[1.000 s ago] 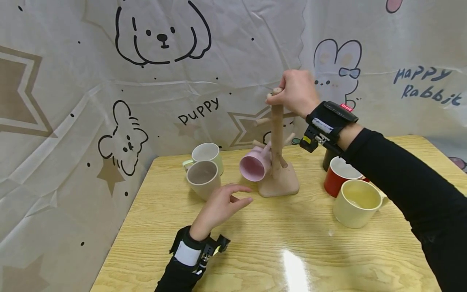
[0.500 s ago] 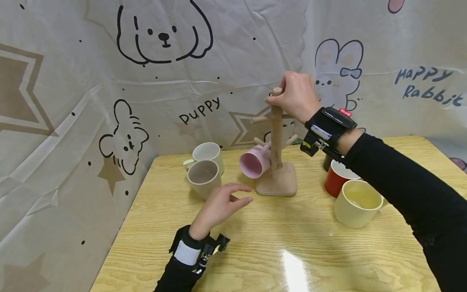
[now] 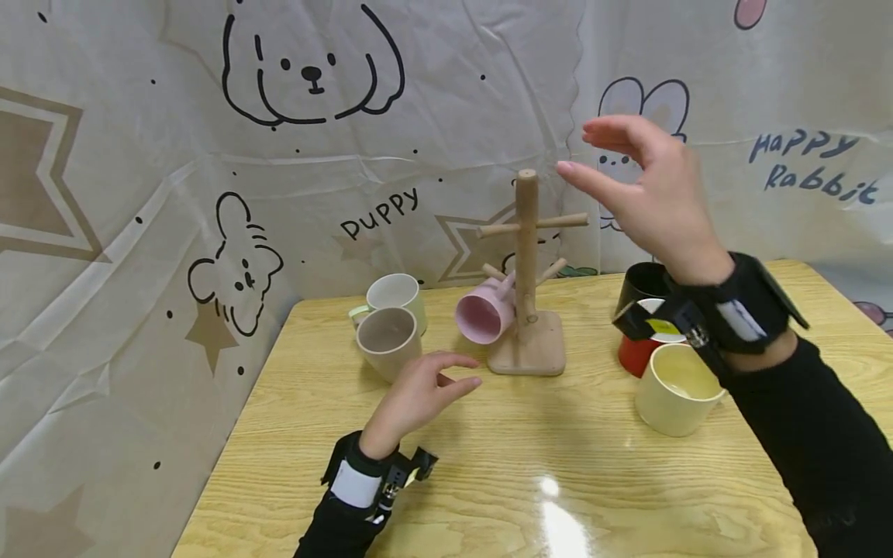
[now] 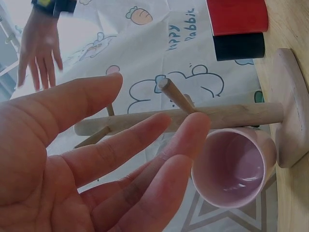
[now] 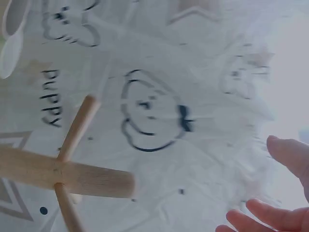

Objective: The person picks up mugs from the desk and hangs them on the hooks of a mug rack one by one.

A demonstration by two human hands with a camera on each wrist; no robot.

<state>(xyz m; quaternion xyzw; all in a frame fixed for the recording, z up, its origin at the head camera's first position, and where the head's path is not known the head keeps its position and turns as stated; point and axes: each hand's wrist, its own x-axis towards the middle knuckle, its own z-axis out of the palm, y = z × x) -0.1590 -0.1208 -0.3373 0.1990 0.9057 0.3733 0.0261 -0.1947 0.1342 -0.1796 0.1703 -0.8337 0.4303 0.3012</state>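
A wooden mug tree (image 3: pixel 527 256) stands upright on its square base, with a pink mug (image 3: pixel 484 316) hung by its handle on a lower left peg, mouth tipped toward me. My right hand (image 3: pixel 656 186) is in the air to the right of the post top, thumb and fingers spread and holding nothing; in the right wrist view a gap separates its fingertips from the post (image 5: pixel 96 180). Low at the front left, my left hand (image 3: pixel 422 391) has relaxed fingers with nothing between them. It partly overlaps a grey-beige mug (image 3: pixel 387 339) in the head view.
Behind the grey-beige mug is a white mug (image 3: pixel 394 294) with a pale green handle. At the right stand a yellow mug (image 3: pixel 678 391), a red mug (image 3: pixel 635 355) and a black mug (image 3: pixel 643 280), partly behind the right wrist camera. A printed cloth (image 3: pixel 335 163) hangs behind the table.
My right hand has let go of the mug tree's top and moved right, its fingers spreading. The mug tree turned slightly while gripped. My left hand has stayed in place.
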